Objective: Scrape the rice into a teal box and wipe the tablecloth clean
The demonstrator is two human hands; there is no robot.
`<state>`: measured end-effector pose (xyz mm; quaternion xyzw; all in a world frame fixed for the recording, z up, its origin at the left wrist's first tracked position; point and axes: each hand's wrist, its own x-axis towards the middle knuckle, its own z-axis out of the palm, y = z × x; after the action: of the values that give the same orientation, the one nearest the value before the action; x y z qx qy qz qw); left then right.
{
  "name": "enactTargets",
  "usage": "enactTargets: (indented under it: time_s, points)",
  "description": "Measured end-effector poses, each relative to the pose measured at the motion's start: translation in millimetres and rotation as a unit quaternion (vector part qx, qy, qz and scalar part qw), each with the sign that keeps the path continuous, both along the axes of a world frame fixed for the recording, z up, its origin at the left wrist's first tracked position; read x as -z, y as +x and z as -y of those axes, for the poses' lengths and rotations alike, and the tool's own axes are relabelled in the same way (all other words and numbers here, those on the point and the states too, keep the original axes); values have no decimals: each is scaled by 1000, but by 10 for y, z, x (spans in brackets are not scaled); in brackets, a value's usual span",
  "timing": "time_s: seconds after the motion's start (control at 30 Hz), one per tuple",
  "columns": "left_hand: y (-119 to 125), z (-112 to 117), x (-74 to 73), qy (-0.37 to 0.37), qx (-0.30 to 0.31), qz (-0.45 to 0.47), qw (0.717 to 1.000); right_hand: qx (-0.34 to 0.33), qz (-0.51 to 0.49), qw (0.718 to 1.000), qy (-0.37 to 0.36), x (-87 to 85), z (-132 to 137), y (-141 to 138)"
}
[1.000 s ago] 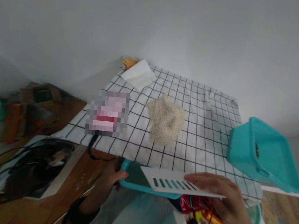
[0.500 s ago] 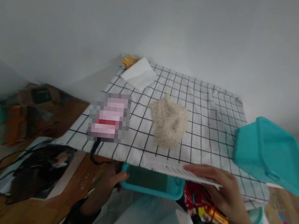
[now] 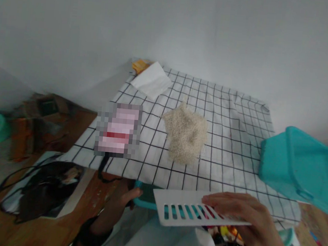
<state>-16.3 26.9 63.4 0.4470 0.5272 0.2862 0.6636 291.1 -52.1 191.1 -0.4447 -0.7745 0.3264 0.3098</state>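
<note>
In my right hand (image 3: pixel 248 214) is a white slotted plastic panel (image 3: pixel 171 199), gripped at its right end and held nearly flat at the table's front edge. My left hand (image 3: pixel 124 198) is closed on the left rim of a teal plastic container (image 3: pixel 146 202) below that edge. The panel covers most of this container. A heap of small pale grains, like rice (image 3: pixel 186 135), lies on the white checked tablecloth (image 3: pixel 225 144), beyond the panel and apart from both hands.
A larger teal bin (image 3: pixel 276 161) lies tipped at the table's right edge. On the left are a pixelated pink item (image 3: pixel 118 130) with a black strap and a white sheet (image 3: pixel 153 81) beside something yellow (image 3: pixel 140 66). A black bag (image 3: pixel 44 189) lies lower left.
My right hand has brought the slotted panel up and left, tilting its slots into view over the container. My left hand stays at the container's rim.
</note>
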Motion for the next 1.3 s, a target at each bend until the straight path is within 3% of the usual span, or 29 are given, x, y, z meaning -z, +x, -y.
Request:
enactTargets:
  time_s: [0.17,0.23,0.33,0.4,0.5,0.7,1.03,1.3]
  points:
    - [-17,15,0,7,-3,-29,1000,70,-9,997,41,-19,63,64]
    - [-13,20,-25,7,-1,-32,999,170,12,984,59,14,69,130]
    - [2,29,-53,10,5,-27,1000,344,49,933,91,108,2,255]
    - [9,33,-50,12,5,-21,1000,382,57,915,115,169,-95,329]
    - [18,38,-26,14,11,-13,1000,348,69,928,115,193,-272,372]
    - [90,115,-20,23,-9,0,1000,255,87,960,76,83,-447,304]
    - [65,182,81,25,3,17,1000,165,60,984,32,52,-152,223]
    - [55,206,4,28,-1,30,999,142,59,988,27,52,4,174]
